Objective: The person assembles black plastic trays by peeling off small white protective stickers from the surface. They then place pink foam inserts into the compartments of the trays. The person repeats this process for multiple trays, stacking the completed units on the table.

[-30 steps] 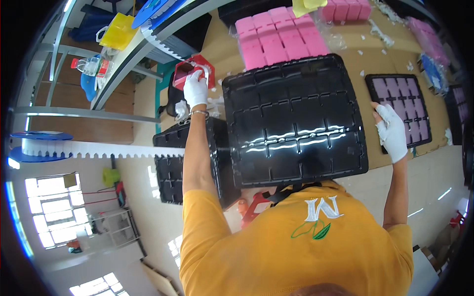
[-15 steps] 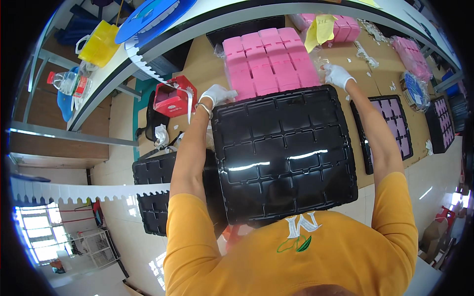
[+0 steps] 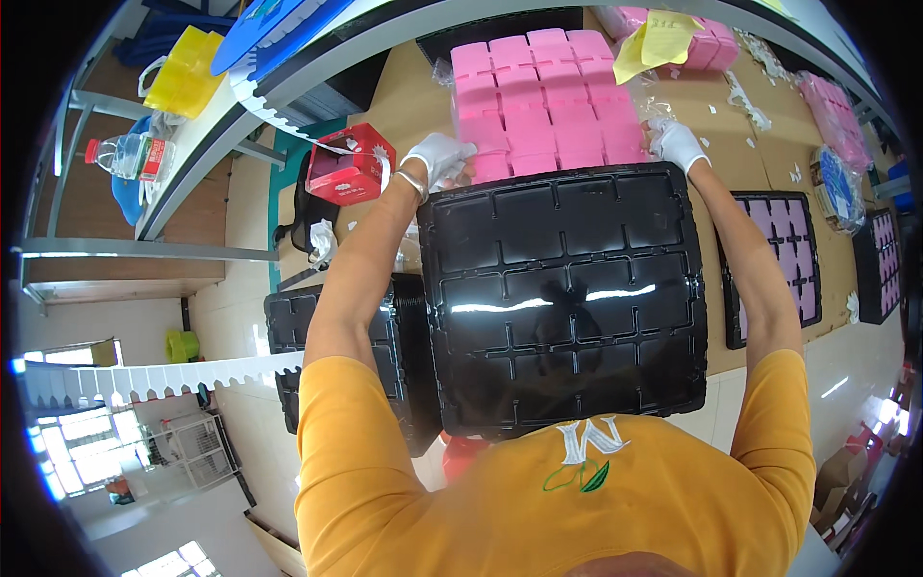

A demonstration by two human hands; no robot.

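Observation:
A large glossy black plastic tray (image 3: 567,298) with many moulded pockets is held flat in front of my chest. My left hand (image 3: 437,159), in a white glove, grips its far left corner. My right hand (image 3: 678,144), also gloved in white, grips its far right corner. Just beyond the tray's far edge, a block of pink foam squares (image 3: 548,96) wrapped in clear film lies on the brown table (image 3: 731,125); both hands touch or nearly touch it.
A stack of black trays (image 3: 336,346) sits low on my left. A red carton (image 3: 346,168) stands by my left hand. Black trays with purple-pink pieces (image 3: 779,260) lie to the right. More pink foam under a yellow sheet (image 3: 663,38) lies farther back.
The black tray has been carried from over the left stack to the middle of the table, up against the pink foam. Both hands now hold its far corners.

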